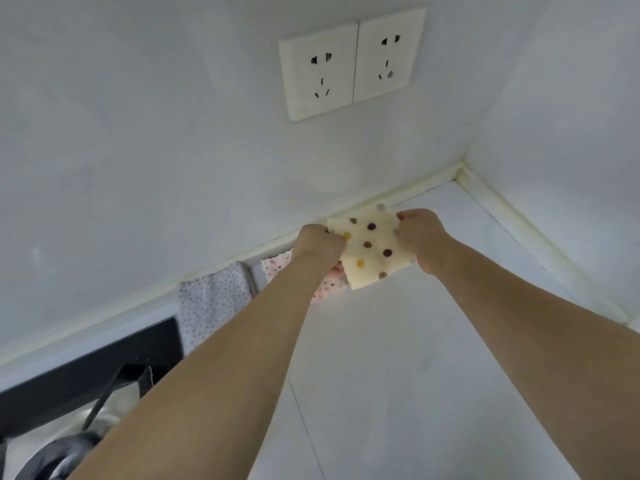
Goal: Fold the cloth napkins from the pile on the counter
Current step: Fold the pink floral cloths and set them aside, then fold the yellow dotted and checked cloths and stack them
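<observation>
a: where's the napkin (372,247) right now?

b: up off the counter (398,358), held in the back corner just below the double wall socket (353,64). it's cream with brown, yellow and purple dots, already small and square-ish.

a: and the hands?

b: both on it. the left hand (317,245) has its fingers curled round the napkin's left edge; the right hand (420,233) pinches the right edge near the top corner — thumb and fingers closed on the cloth. the napkin hangs stretched between them, tilted a bit.

a: anything else near the napkin?

b: just under its lower left corner, partly hidden by the left forearm, lies a pink floral cloth (277,268) on the counter. further left of the napkin, against the wall, there's a grey speckled cloth (213,299). beyond that, lower left, a black stove top (104,362) with a pot (114,403) — only part of it shows, so i can't tell more.
</observation>
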Available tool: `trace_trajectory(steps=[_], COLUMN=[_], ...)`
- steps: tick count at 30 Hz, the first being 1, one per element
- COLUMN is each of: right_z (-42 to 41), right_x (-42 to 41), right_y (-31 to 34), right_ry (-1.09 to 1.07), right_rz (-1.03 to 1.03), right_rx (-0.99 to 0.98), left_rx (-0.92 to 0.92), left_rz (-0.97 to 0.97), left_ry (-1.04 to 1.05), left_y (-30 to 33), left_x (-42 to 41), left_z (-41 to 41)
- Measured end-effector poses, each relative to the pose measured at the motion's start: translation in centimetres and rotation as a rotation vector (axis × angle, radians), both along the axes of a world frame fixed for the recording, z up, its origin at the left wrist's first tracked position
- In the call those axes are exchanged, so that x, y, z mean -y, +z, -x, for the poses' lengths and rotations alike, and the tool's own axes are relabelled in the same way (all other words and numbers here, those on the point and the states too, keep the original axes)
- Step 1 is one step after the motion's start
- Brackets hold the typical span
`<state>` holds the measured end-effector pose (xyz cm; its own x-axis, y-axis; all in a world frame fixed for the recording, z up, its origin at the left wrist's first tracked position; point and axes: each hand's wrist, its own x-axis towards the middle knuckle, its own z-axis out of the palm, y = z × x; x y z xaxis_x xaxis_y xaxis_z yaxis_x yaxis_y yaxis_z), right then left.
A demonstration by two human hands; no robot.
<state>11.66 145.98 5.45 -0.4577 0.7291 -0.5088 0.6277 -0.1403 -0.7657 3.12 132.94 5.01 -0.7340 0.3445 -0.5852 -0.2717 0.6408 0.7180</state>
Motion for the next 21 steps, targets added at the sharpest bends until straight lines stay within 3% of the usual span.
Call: trace_trajectory(steps=[9, 14, 21], right_z=[1.8, 1.1, -0.1], right_x=[-3.9, -2.9, 3.3], right_y=[-5.0, -5.4, -3.2], right_ry=[0.127, 0.165, 0.365], right_rz=[-0.001, -0.089, -0.517], right_rx=[0.124, 0.162, 0.064], left_rx=[0.174, -0.118, -0.594], left_rz=[0.024, 0.105, 0.228], left_ry=[0.144, 0.072, -0.263], left_y=[-2.7, -2.0, -1.5], left_x=[-3.9, -1.7, 4.7], left_z=[3.1, 3.2, 1.4])
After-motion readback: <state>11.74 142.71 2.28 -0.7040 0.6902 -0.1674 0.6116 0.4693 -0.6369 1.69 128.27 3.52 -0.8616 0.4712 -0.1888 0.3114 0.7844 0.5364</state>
